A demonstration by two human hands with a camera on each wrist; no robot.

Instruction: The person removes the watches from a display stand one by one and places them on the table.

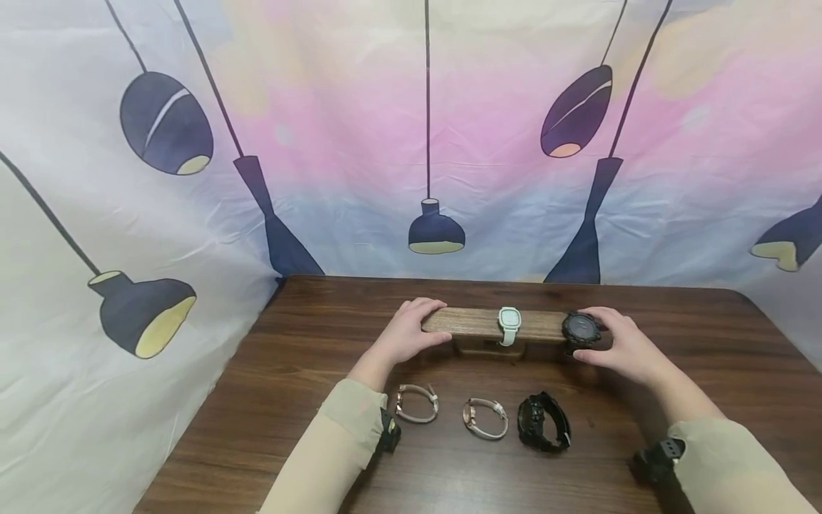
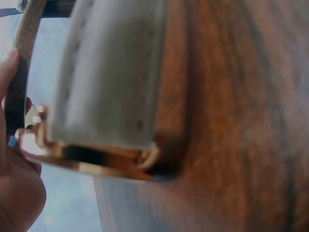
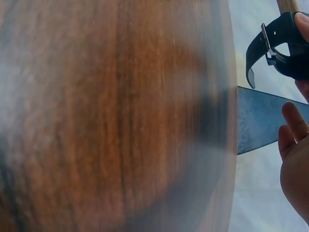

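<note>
A wooden bar [image 1: 472, 323] on a low base is held at its left end by my left hand [image 1: 407, 334], thumb on the near side and fingers on the far side. Around the bar's middle is a mint-white watch [image 1: 510, 318] with a squarish case. At the right end sits a chunky black watch [image 1: 581, 329], which my right hand [image 1: 626, 350] grips between thumb and fingers. The right wrist view shows this black watch's strap [image 3: 255, 55] hanging with its buckle unfastened. A pale leather strap [image 2: 108, 72] with rose-gold metal fills much of the left wrist view.
Nearer me on the dark wooden table [image 1: 308, 328] stand two rose-gold watches with pale straps, a left one [image 1: 417, 404] and a middle one [image 1: 485, 419]. Beside them is another black watch [image 1: 543, 422]. A printed cloth [image 1: 359, 143] hangs behind the table.
</note>
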